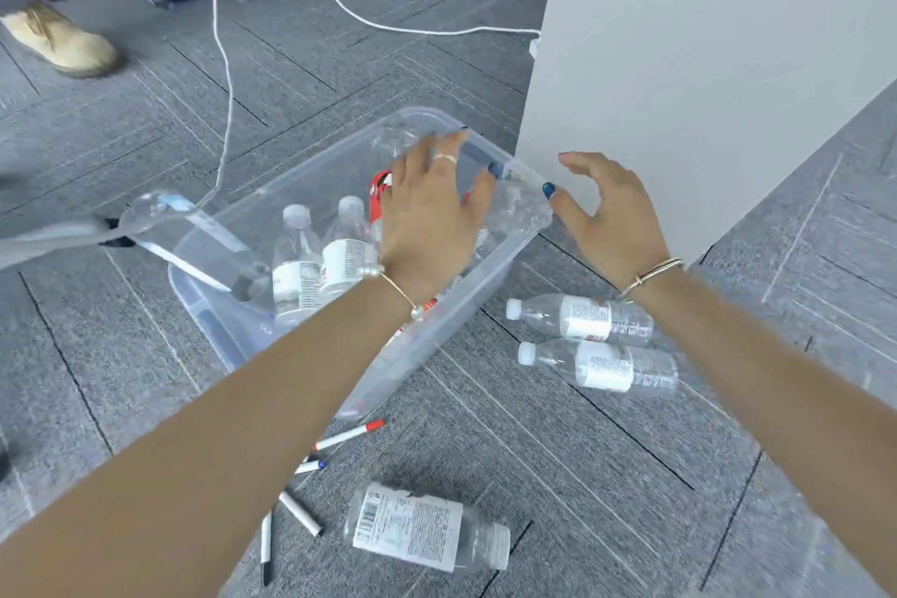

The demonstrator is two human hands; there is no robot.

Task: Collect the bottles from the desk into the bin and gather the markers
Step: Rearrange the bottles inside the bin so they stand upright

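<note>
Far left: a tan shoe [60, 41] of another person on the grey carpet [558, 476], with a white cable [225, 78] trailing toward the bin. Left: a blurred bottle [191, 240] over the bin's left rim, gripped at its far-left end by a dark tool [114, 233]. Centre: a clear plastic bin [218, 330] on the carpet, holding several capped bottles [318, 257] and a red-labelled item [381, 199]. The left hand [429, 219] hovers over the bin, fingers [449, 151] spread and straight, gripping nothing. Near centre: markers [347, 437] scattered on the carpet just beside the bin's near corner, and one bottle [427, 529] lying near them. Right: the right hand [611, 214] beside the bin's right corner, fingers loosely curved and empty, in front of a white panel [704, 63]. Two bottles [597, 340] lie side by side below its wrist.
</note>
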